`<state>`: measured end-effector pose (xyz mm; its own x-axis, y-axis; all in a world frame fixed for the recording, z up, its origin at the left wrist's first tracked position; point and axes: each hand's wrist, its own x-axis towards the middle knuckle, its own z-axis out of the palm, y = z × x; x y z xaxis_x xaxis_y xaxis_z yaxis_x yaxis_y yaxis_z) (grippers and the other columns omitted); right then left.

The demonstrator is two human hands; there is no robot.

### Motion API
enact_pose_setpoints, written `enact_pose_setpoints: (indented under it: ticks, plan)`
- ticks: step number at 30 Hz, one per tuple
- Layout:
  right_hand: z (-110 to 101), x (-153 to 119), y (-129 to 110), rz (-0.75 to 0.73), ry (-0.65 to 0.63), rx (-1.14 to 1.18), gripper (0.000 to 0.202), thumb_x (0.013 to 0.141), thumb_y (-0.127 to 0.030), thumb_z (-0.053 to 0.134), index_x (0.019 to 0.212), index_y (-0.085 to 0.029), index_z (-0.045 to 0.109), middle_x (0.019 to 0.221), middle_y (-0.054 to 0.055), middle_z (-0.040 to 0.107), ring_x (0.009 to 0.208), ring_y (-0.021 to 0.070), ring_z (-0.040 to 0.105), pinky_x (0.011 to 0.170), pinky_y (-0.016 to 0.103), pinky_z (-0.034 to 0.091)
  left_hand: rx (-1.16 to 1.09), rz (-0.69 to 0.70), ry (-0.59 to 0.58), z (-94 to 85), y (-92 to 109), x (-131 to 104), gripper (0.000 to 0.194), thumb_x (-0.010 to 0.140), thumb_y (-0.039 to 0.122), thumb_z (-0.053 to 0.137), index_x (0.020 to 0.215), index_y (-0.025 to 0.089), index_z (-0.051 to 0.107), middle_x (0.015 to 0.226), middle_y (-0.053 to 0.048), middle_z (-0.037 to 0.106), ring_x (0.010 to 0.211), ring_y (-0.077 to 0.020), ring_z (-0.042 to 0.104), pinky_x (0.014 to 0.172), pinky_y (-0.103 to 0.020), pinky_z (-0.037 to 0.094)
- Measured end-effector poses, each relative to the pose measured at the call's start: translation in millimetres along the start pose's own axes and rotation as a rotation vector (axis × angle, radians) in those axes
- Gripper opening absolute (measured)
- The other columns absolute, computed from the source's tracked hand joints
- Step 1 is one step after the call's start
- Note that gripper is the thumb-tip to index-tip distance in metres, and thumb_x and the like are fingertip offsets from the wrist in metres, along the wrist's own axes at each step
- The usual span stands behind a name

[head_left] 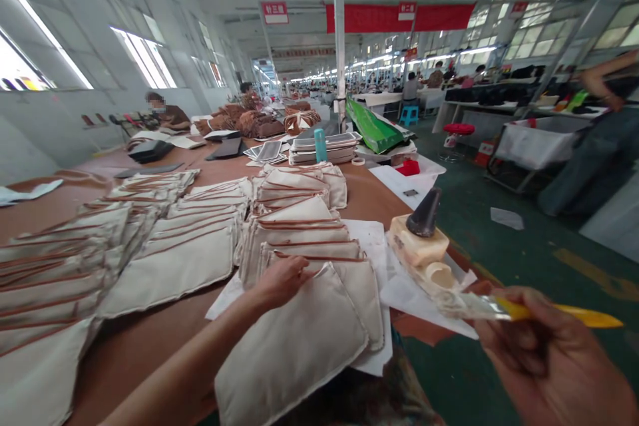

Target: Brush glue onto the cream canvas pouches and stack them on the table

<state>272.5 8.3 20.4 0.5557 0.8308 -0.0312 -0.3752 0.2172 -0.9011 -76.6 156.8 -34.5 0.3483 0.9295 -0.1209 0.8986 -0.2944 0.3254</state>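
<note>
My right hand (544,346) is wrapped round the yellow handle of a paintbrush (504,309). Its pale, coated bristles point left, close to a glue-stained cream container (422,246) with a dark cone (425,213) on top. With fingers curled, my left hand (287,279) grips the upper edge of a cream fabric piece (299,346); its fingertips are partly hidden. That piece lies at the table's front edge, over another cream piece (364,286). Behind them, more cream pieces with brown edging (304,233) overlap in a row.
Further rows of cream pieces (174,259) cover the left of the brown table (150,359). White paper (374,239) lies under the near stack and the container. Farther back stand a teal bottle (320,145), stacked panels (299,154) and a green bag (377,130). A person (172,113) sits behind.
</note>
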Motion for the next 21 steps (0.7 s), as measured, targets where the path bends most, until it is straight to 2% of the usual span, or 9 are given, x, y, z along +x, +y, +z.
enact_pose_setpoints:
  ticks: [2, 4, 11, 14, 17, 19, 21]
  plan:
    - [13, -8, 10, 0.144, 0.053, 0.079, 0.033, 0.070, -0.040, 0.086, 0.073, -0.017, 0.062, 0.051, -0.005, 0.036, 0.038, 0.0059, 0.025, 0.036, 0.017, 0.033, 0.002, -0.054, 0.017, 17.8, 13, 15, 0.030, 0.095, 0.042, 0.049, 0.091, 0.019, 0.067, 0.097, -0.010, 0.071, 0.090, -0.0237, 0.065, 0.076, -0.029, 0.043]
    - [18, -13, 22, 0.217, 0.078, 0.135, 0.035, 0.063, -0.036, 0.090, 0.073, -0.017, 0.063, 0.050, -0.006, 0.037, 0.038, 0.0053, 0.026, 0.036, 0.015, 0.033, -0.006, -0.108, 0.016, 30.1, 18, 23, 0.024, 0.091, 0.040, 0.055, 0.094, 0.018, 0.066, 0.098, -0.011, 0.071, 0.090, -0.0250, 0.064, 0.073, -0.030, 0.042]
    - [29, -5, 67, 0.077, -0.059, 0.126, 0.030, 0.074, -0.030, 0.088, 0.078, -0.018, 0.061, 0.052, -0.005, 0.045, 0.041, 0.0074, 0.034, 0.037, 0.014, 0.031, -0.061, -0.146, -0.083, 43.6, 18, 16, 0.017, 0.076, 0.034, 0.068, 0.087, 0.020, 0.069, 0.089, -0.005, 0.070, 0.085, -0.0237, 0.062, 0.068, -0.028, 0.039]
    - [41, -1, 84, 0.099, -0.127, 0.117, 0.033, 0.077, -0.035, 0.085, 0.074, -0.017, 0.058, 0.051, -0.006, 0.043, 0.040, 0.0070, 0.031, 0.036, 0.015, 0.029, -0.091, -0.149, -0.085, 47.9, 24, 9, 0.017, 0.071, 0.031, 0.071, 0.083, 0.020, 0.068, 0.093, -0.006, 0.068, 0.088, -0.0241, 0.061, 0.069, -0.028, 0.039]
    - [47, 0, 95, 0.104, -0.151, 0.092, 0.033, 0.077, -0.039, 0.085, 0.081, -0.017, 0.060, 0.052, -0.006, 0.044, 0.040, 0.0076, 0.031, 0.035, 0.015, 0.025, -0.143, -0.159, -0.097, 51.8, 30, 2, 0.016, 0.070, 0.029, 0.071, 0.082, 0.018, 0.067, 0.090, -0.006, 0.067, 0.087, -0.0235, 0.060, 0.069, -0.028, 0.038]
    - [47, 0, 99, 0.086, -0.146, 0.077, 0.034, 0.077, -0.038, 0.085, 0.084, -0.017, 0.060, 0.052, -0.006, 0.044, 0.040, 0.0080, 0.032, 0.035, 0.016, 0.025, -0.207, -0.161, -0.121, 52.0, 33, -3, 0.024, 0.070, 0.029, 0.071, 0.090, 0.017, 0.068, 0.086, -0.005, 0.067, 0.082, -0.0216, 0.060, 0.066, -0.027, 0.038]
    - [46, 0, 99, 0.075, -0.150, 0.054, 0.034, 0.079, -0.038, 0.085, 0.082, -0.017, 0.059, 0.051, -0.007, 0.043, 0.040, 0.0076, 0.031, 0.036, 0.016, 0.025, -0.289, -0.142, -0.154, 49.5, 37, -10, 0.040, 0.072, 0.033, 0.072, 0.107, 0.015, 0.067, 0.084, -0.002, 0.068, 0.077, -0.0190, 0.059, 0.063, -0.025, 0.038]
